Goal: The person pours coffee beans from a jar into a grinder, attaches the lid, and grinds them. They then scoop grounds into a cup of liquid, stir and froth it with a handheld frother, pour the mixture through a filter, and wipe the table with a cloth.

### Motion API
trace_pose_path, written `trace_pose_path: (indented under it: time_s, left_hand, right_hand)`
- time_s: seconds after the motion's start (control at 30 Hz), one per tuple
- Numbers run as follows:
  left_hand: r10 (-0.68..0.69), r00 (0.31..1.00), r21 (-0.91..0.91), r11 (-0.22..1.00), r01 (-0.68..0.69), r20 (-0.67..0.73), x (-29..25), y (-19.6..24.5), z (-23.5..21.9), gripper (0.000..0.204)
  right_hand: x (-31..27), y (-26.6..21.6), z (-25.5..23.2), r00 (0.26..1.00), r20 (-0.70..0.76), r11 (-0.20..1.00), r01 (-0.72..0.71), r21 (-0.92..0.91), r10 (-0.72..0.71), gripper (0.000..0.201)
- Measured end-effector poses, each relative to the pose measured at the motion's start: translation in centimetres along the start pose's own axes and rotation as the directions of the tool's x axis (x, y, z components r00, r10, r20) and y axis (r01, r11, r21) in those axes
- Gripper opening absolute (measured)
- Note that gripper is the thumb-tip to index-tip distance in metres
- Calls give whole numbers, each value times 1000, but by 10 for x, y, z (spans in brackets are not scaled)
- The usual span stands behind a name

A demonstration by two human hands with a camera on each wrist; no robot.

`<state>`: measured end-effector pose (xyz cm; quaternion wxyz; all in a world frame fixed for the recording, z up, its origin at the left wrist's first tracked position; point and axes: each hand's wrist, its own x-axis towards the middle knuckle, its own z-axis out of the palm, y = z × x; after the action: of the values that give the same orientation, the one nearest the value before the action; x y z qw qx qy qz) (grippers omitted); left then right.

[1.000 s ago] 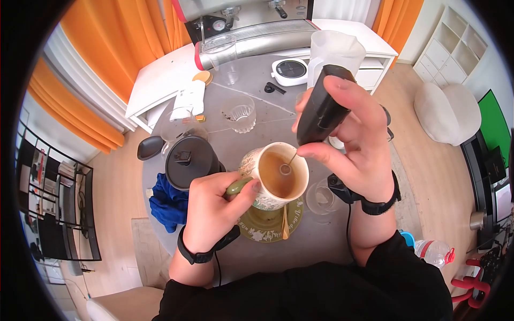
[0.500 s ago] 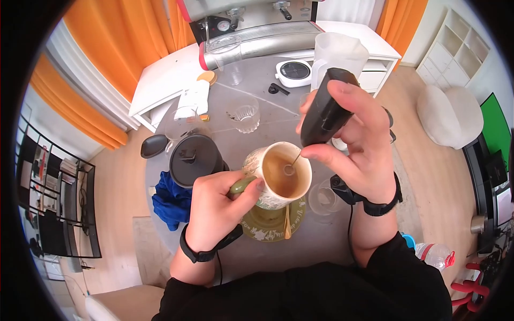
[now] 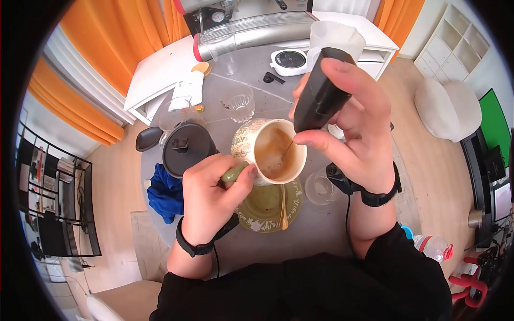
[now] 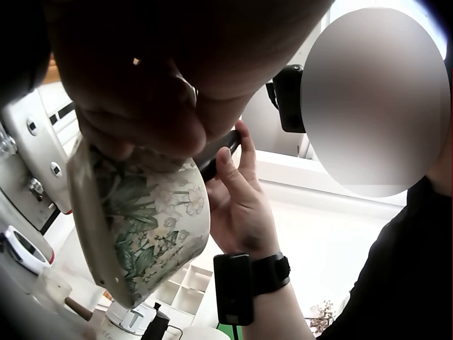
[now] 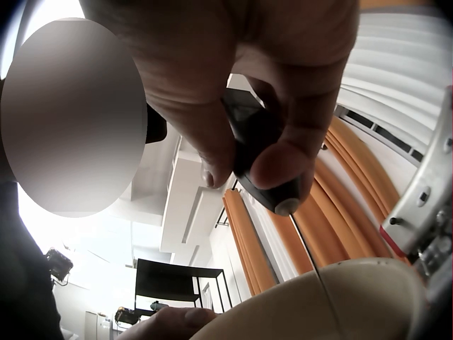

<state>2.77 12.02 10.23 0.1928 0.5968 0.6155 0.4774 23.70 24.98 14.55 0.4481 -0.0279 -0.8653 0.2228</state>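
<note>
My left hand (image 3: 211, 195) grips the green handle (image 3: 235, 172) of a cream mug (image 3: 246, 142) with a floral print. The mug is held tilted above a green saucer (image 3: 254, 208), on which a gold spoon (image 3: 284, 211) lies. Pinched between the thumb and fingers of my right hand (image 3: 358, 131) is a black handheld milk frother (image 3: 323, 96). Its thin metal shaft (image 5: 306, 244) reaches down past the mug's rim. Inside, the brown drink (image 3: 274, 155) swirls with pale foam, and the whisk end is hidden in it.
Left of the mug stand a black-lidded pitcher (image 3: 184, 147) and a crumpled blue cloth (image 3: 165, 192). A glass (image 3: 239, 104), a white scale (image 3: 289, 61) and a translucent jug (image 3: 334, 40) stand farther back, before an espresso machine (image 3: 257, 29). Another clear glass (image 3: 321, 188) is beside the saucer.
The drink was calm with the whisk ring visible; now it swirls and foams, and the ring is lost in it. Both hands keep their holds, with the mug slightly farther from the saucer.
</note>
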Motion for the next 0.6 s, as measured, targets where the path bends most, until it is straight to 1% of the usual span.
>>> trace_pose_path:
  time_s: [0.1,0.17,0.4,0.47,0.6]
  left_hand:
    - [17,1000,11,1000,-17,-11,0,-2,0,13]
    - [89,995,66,994,-92,46,1,-3,-1,20]
    - [86,996,45,995,-87,31,0,-4,2,18]
    - [56,998,17,998,-55,-29,0,-5,4,11]
    - [71,997,25,997,-70,-31,-1,-6,4,11]
  right_hand:
    - [0,1,0,1000,2,1000,13,-9,-13,89]
    - [0,0,1,1000,4,1000,16,-6,-16,89]
    - [0,0,2,999,-28,1000,21,1,-20,89]
    - [0,0,2,1000,-25,1000,19,3,-19,89]
    - [0,1,3,999,-30,1000,20,2,-20,90]
